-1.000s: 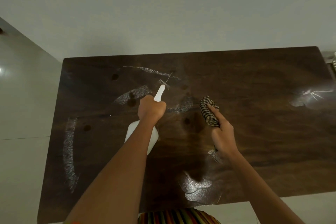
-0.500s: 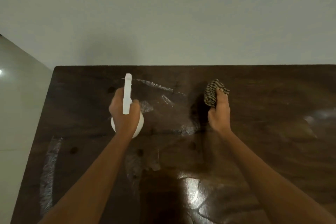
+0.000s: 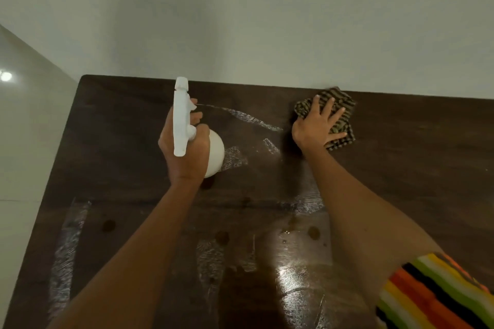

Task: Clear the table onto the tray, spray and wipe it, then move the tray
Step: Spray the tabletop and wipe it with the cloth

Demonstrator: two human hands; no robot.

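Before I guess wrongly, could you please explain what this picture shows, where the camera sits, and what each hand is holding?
There is no machine here: a person works with bare hands, and the single picture comes from a wide-angle camera worn on the head, looking down. The surface is a dark brown wooden table standing against a pale wall, streaked with wet smears. The left hand grips a white plastic spray bottle, nozzle pointing away from the person. The right hand lies flat, fingers spread, pressing a brown and black striped cloth onto the table near its far edge. The colourful striped sleeve at lower right belongs to the person. No tray is in view.
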